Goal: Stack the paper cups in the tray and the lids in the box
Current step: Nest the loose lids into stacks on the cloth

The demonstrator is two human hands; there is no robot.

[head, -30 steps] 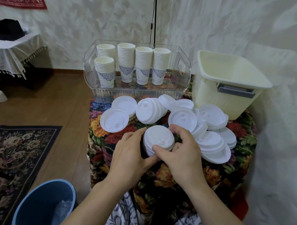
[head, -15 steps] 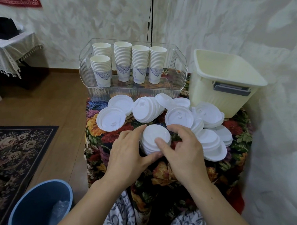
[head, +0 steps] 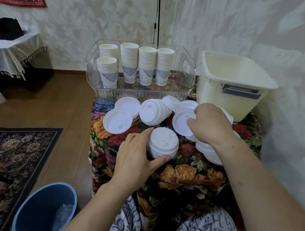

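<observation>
The left hand (head: 135, 155) is curling round a short stack of white lids (head: 163, 142), thumb along its near side and fingers on its left side; the stack is standing upright, axis vertical, tops up, on the floral tablecloth (head: 189, 174) with bare cloth lying between it and the table's near edge. The right hand (head: 210, 124) is reaching over the loose lids, fingertips pinching the rim of a tilted lid (head: 180, 121) that is facing the camera. A leaning row of lids (head: 152, 111) is lying on edge just behind. The clear tray (head: 188, 78) is holding five upright stacks of paper cups (head: 146, 65), while the cream box (head: 238, 95) is sitting at the table's far right corner, its open top facing upward.
</observation>
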